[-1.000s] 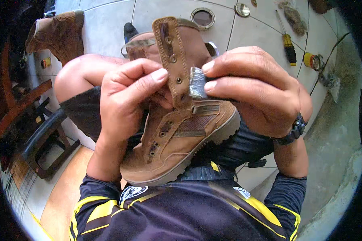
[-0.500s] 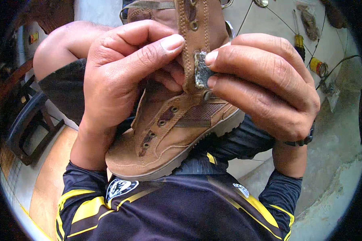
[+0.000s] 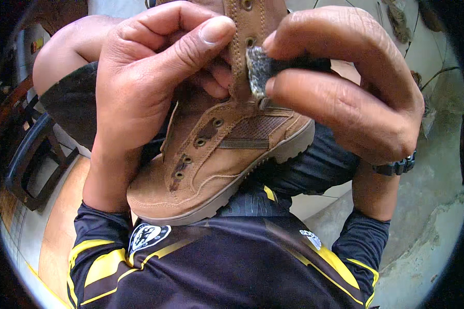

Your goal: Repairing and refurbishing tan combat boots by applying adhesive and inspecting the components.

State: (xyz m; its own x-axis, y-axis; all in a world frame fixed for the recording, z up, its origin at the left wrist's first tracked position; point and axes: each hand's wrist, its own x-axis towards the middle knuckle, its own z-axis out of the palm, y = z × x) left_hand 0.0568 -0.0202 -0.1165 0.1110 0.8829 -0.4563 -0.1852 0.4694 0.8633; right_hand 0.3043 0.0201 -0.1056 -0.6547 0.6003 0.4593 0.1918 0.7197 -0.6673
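Right fingers (image 3: 340, 100) spread wider, grey pad (image 3: 257, 72) higher on the brown strip (image 3: 253, 24) — nearer an eyelet (image 3: 250, 41)

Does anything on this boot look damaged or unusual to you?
Yes. The brown boot has dark, uneven patches around its lower eyelets, unlike the lighter tan beside them; stain or wear, I cannot tell. No lace shows in these eyelets.

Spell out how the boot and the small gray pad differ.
The boot is far larger than the gray pad. The boot is brown; the pad gray and rough-looking. The boot shows eyelets and a treaded sole; the pad's visible face shows neither. Shared: both are held, the boot in the left grip, the pad in the right grip.
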